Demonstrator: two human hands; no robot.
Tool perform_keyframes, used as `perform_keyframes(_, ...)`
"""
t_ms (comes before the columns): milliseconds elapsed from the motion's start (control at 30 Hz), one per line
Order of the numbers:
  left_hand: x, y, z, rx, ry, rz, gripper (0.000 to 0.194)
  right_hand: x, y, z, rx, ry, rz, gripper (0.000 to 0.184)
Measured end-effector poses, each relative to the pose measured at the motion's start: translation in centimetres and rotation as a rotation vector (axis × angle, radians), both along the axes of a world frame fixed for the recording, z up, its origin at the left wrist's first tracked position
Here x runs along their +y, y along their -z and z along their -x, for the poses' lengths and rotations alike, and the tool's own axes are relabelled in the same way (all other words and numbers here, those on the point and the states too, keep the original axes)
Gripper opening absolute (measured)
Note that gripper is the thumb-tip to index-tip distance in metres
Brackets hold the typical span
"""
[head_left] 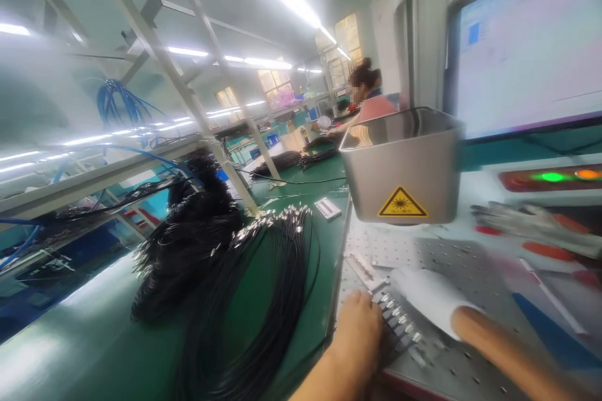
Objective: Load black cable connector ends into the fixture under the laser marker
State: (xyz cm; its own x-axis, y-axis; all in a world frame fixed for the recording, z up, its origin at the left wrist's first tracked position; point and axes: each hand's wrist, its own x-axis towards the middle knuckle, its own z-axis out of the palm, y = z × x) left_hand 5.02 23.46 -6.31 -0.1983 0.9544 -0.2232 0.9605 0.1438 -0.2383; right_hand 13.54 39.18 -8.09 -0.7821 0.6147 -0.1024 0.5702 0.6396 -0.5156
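My bare left hand (360,329) is at the near edge of a perforated metal plate (451,257), its fingers curled down over dark cables that are mostly hidden beneath it. Just right of those fingers, a slanted row of silver cable connectors (399,316) lies on the plate. My right hand (427,301) wears a white glove and reaches in from the lower right, beside the connectors. Motion smears its fingers, so their grip is unclear. To the left, a large bundle of black cables (286,301) with silver ends rests on the green table (155,357).
A metal box (399,169) with a yellow laser warning sign hangs above the plate. Right of it are a monitor (527,50), lit buttons (552,177) and grey-and-red gloves (540,232). More black cables (188,244) are piled left. A co-worker (371,97) sits farther back.
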Motion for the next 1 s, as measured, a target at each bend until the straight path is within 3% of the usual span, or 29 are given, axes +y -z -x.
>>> perform_keyframes(167,-0.5,1.0,-0.1,-0.074,-0.017,-0.261,0.007,0.6,-0.3,-4.5,-0.010,0.076,0.054,0.039)
perform_keyframes(300,-0.9,2.5,-0.4,-0.224,0.092,-0.359,0.010,-0.6,2.1,-7.4,0.057,0.140,0.076,0.043)
perform_keyframes(500,-1.6,3.7,-0.7,-0.371,0.181,-0.445,0.037,-2.0,7.0,-10.1,0.284,0.162,-0.219,0.042)
perform_keyframes(667,-2.1,3.2,-1.1,-0.422,0.206,-0.508,0.035,-2.4,8.4,-10.9,0.261,0.052,-0.332,0.049)
perform_keyframes(767,-1.9,3.1,-1.2,-0.382,0.241,-0.526,0.033,-2.4,8.1,-10.8,0.198,0.003,-0.392,0.054)
perform_keyframes(833,-1.8,3.1,-1.2,-0.319,0.278,-0.506,0.033,-2.3,7.0,-10.0,0.127,-0.047,-0.416,0.053)
perform_keyframes(1000,-1.6,3.0,-1.4,-0.202,0.316,-0.423,0.032,-2.0,1.4,-5.8,-0.251,-0.059,-0.267,0.049)
